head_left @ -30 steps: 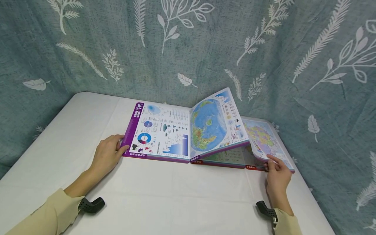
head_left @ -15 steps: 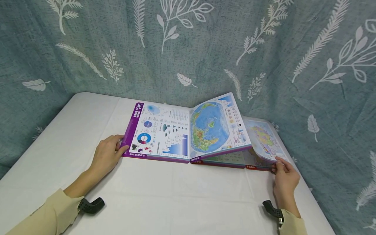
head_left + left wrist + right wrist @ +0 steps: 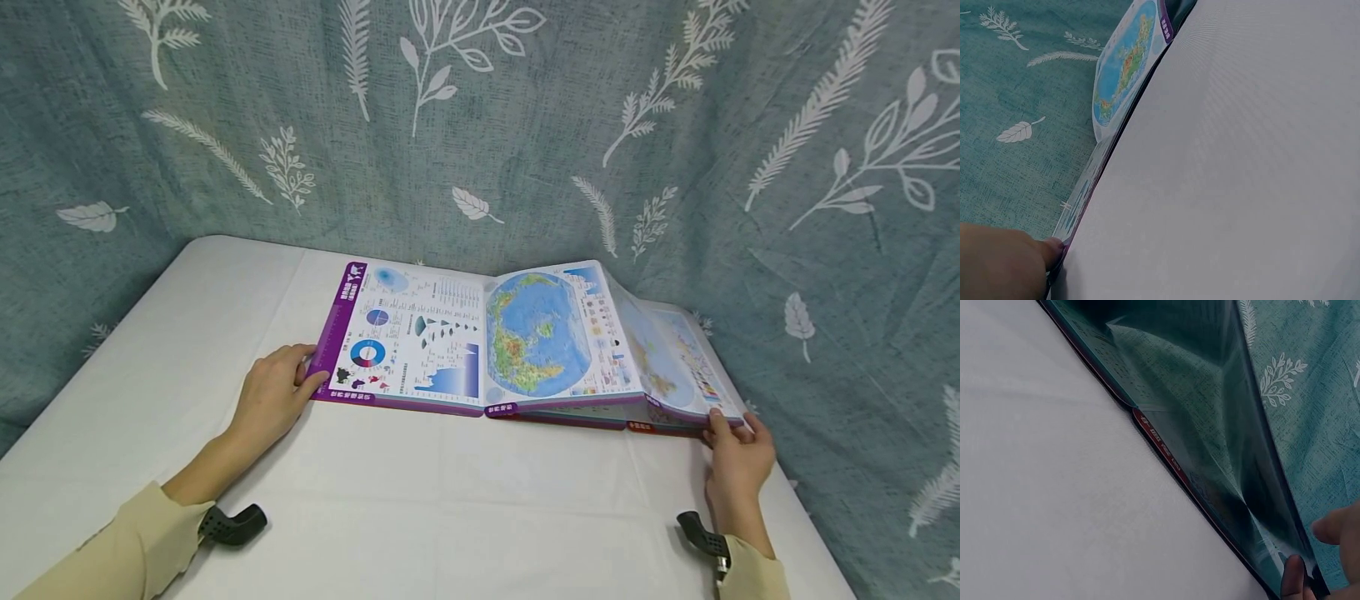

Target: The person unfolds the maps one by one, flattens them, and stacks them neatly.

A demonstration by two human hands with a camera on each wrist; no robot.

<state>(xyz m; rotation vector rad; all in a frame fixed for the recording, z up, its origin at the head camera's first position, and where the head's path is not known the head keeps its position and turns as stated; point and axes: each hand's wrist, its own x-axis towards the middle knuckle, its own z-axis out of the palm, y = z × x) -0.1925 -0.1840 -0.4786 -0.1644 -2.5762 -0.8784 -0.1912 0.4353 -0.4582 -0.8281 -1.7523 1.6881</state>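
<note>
A fold-out map with a purple edge (image 3: 427,350) lies spread across the white table, its left panel flat. Its world-map panel (image 3: 543,333) is raised slightly on the right, and a further panel (image 3: 675,375) slopes down to the right. Beneath these, a red-labelled sheet (image 3: 1159,444) shows in the right wrist view. My left hand (image 3: 273,392) grips the map's lower left edge, thumb on top. At the far right, my right hand (image 3: 738,467) pinches the lower right corner of the sloping panel. The left wrist view shows part of the left hand (image 3: 1004,265).
The white table (image 3: 450,517) extends in front of the map. A teal curtain (image 3: 480,125) with white leaf prints hangs close behind it and along the sides. Black curved wrist mounts (image 3: 236,525) sit at both sleeves.
My right hand has moved right and slightly down with the panel's corner. The world-map panel has lowered and the panel beyond it has unfolded outward. The left hand stays put.
</note>
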